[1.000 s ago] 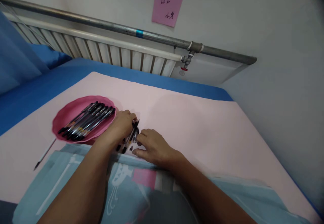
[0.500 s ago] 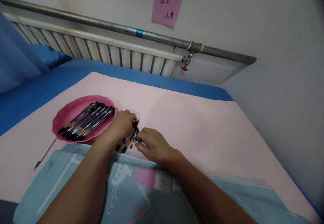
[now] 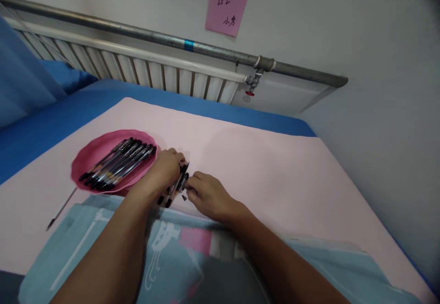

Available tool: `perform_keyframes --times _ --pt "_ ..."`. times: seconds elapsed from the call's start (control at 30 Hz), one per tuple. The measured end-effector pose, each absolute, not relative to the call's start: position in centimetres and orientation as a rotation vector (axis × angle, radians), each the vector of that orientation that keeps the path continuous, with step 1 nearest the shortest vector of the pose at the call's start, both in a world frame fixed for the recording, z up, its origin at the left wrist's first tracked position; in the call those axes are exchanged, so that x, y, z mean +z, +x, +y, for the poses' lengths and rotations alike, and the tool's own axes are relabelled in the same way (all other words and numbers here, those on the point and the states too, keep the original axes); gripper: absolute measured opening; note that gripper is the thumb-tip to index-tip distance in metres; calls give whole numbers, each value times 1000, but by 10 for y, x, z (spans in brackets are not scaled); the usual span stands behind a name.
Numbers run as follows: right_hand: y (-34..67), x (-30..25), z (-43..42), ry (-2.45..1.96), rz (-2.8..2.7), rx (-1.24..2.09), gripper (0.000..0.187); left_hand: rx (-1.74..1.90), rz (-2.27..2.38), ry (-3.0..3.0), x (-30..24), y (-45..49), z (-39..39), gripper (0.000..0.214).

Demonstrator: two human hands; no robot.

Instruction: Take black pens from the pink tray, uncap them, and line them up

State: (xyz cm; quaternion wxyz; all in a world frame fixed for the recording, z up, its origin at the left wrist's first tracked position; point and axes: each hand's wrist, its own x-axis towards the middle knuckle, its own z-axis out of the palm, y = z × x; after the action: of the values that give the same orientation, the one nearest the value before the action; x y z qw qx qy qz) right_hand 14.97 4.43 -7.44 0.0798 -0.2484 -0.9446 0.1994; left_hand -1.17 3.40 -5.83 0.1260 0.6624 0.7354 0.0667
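Observation:
My left hand (image 3: pixel 164 170) rests on the pink sheet (image 3: pixel 261 166) with its fingers curled over a few black pens (image 3: pixel 174 189) lying there. My right hand (image 3: pixel 208 195) is beside it, its fingers pinched on one of those pens at its upper end. A small black pen piece (image 3: pixel 184 198) lies loose just below the fingertips. To the left stands a pink plate (image 3: pixel 90 155) holding several black pens (image 3: pixel 118 163) side by side.
A single thin pen refill (image 3: pixel 61 209) lies on the sheet left of the plate. A light blue patterned cloth (image 3: pixel 178 253) covers my lap. Behind the blue bed stand a white radiator (image 3: pixel 144 68), a metal pipe (image 3: pixel 192 47) and a pink wall note (image 3: pixel 227 4).
My right hand has slid a little left toward the pens and closed its fingers on one. The small black piece now lies clear of the pens. My left hand has stayed put.

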Motion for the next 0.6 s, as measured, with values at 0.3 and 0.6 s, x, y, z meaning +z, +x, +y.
perform_keyframes --times 0.3,0.6 --pt "148 -76 42 -704 -2812 518 16 264 2136 1900 -55 -10 33 31" --pt "148 -81 43 -722 -2834 488 12 337 2117 1912 -56 -10 32 30"
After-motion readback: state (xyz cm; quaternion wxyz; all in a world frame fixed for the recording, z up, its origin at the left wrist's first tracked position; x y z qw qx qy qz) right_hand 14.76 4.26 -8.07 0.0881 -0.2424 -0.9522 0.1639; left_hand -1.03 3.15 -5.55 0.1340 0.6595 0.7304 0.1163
